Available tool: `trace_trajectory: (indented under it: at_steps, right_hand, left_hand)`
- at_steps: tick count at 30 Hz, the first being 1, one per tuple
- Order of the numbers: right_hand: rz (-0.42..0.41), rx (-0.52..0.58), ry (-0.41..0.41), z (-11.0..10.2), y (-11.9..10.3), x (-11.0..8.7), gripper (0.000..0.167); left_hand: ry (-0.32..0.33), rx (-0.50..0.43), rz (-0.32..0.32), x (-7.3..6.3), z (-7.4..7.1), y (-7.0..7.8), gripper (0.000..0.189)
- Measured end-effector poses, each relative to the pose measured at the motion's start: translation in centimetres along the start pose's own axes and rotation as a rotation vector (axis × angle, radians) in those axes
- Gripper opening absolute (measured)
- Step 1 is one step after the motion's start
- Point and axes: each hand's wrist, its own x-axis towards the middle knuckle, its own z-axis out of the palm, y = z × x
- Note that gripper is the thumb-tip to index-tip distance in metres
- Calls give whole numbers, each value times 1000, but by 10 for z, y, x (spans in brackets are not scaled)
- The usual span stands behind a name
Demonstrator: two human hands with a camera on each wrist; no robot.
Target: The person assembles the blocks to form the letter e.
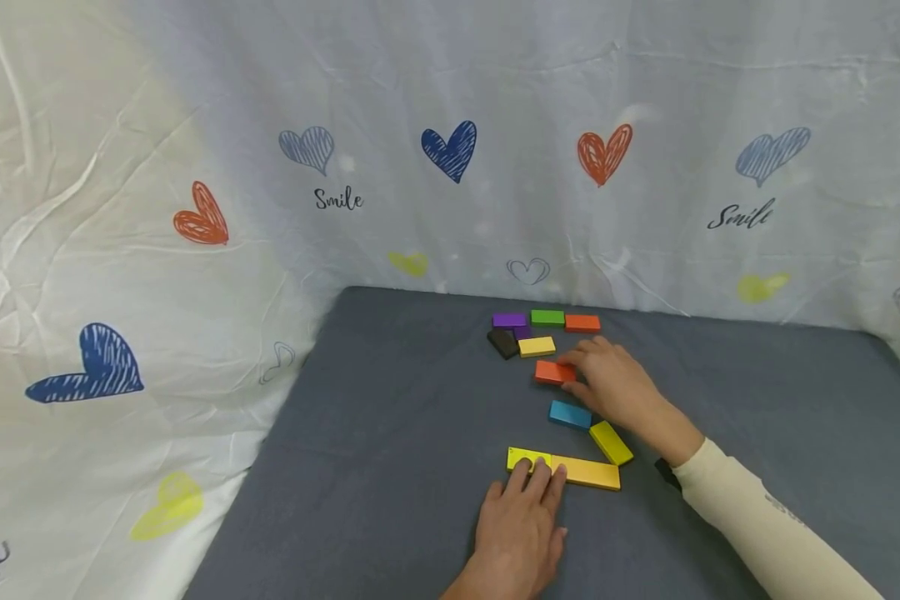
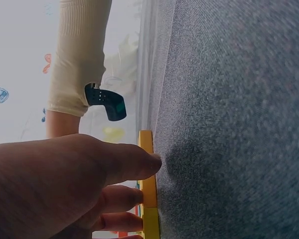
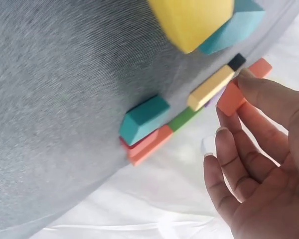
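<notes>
My right hand [image 1: 621,387] pinches an orange-red block [image 1: 549,372] between thumb and fingers; the right wrist view shows this orange-red block [image 3: 231,99] up close. Just nearer on the cloth lie a blue block [image 1: 570,414] and a tilted yellow block [image 1: 611,442]. With its fingertips, my left hand [image 1: 516,533] touches the near side of a row made of a yellow block [image 1: 520,457] and orange-yellow blocks [image 1: 592,473] end to end. In the left wrist view, the thumb lies stretched out beside an orange-yellow block [image 2: 148,191].
At the back of the grey cloth [image 1: 390,400] sit a purple block [image 1: 508,320], a green block [image 1: 547,317], another orange-red block [image 1: 583,323], a black block [image 1: 503,343] and a pale yellow block [image 1: 537,347]. A teal block [image 3: 143,119] shows in the right wrist view. White curtains [image 1: 525,83] stand behind.
</notes>
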Motion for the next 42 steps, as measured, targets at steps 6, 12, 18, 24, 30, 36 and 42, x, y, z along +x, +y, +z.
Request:
trace_trajectory:
  at_steps: [6,12,18,24,30,36,42]
  right_hand:
    - [-4,38,-8,-3,-13,-1,37]
    - [-15,40,-8,-3,-24,-1,38]
    - [-26,56,-8,-2,-32,-2,37]
    - [-37,57,-8,3,-35,-4,36]
    - [-60,46,-5,9,-36,-5,36]
    - [-60,51,-35,15,-37,-8,37]
    - [-68,56,-48,20,-39,-10,37]
  left_hand:
    - [2,-3,3,-1,0,-1,72]
    - [13,7,2,-2,0,-1,71]
    - [20,5,-8,-1,0,0,71]
    - [14,1,-6,-1,-1,0,70]
    - [-16,-10,-2,1,-2,-1,71]
    - [-16,-13,2,2,-2,-1,72]
    - [2,-5,-1,0,0,-1,72]
